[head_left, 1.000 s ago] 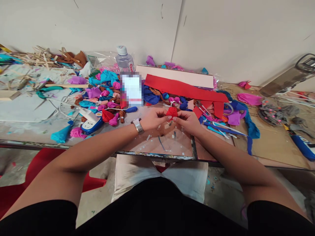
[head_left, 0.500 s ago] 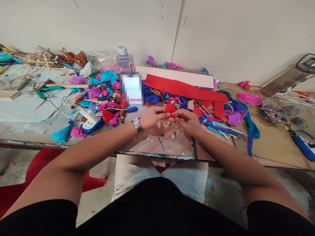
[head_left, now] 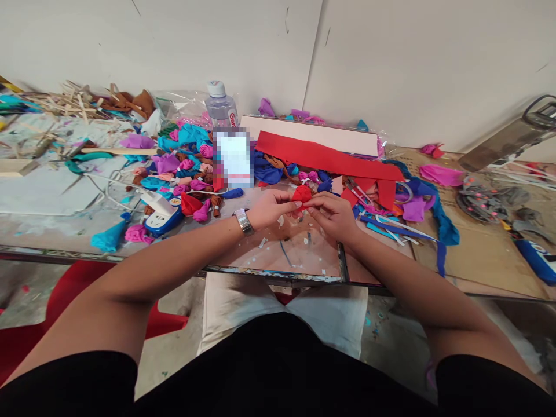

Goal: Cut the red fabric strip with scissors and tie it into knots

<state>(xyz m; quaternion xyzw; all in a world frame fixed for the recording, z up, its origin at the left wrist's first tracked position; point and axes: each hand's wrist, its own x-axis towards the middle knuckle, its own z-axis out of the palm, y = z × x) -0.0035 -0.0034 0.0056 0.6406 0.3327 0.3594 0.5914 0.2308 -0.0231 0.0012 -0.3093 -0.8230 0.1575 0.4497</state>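
Note:
Between my hands, above the table, is a small red rosette (head_left: 302, 194) of wound, crinkled material; I cannot tell whether it is cloth or paper. My left hand (head_left: 273, 208), wearing a metal watch (head_left: 244, 222), pinches it from the left with thumb and fingers. From the right, my right hand (head_left: 332, 214) has its thumb and fingertips closed at the rosette's lower edge. The fingers hide its underside. Just beyond the hands lie a long red strip (head_left: 325, 155) and a pair of scissors (head_left: 358, 191) among scraps.
Several coloured rosettes (head_left: 202, 184) crowd the left, beside a blue power strip (head_left: 163, 220) and a lit, blurred-out screen (head_left: 233, 156). A plastic bottle (head_left: 220, 107) stands behind. Blue and white strips (head_left: 397, 227) lie right, near cardboard (head_left: 460, 255) and a dark bottle (head_left: 506, 136).
My right fingertips have drawn closer together against the rosette's lower edge. The rosette has shifted very slightly; the rest of the table looks the same.

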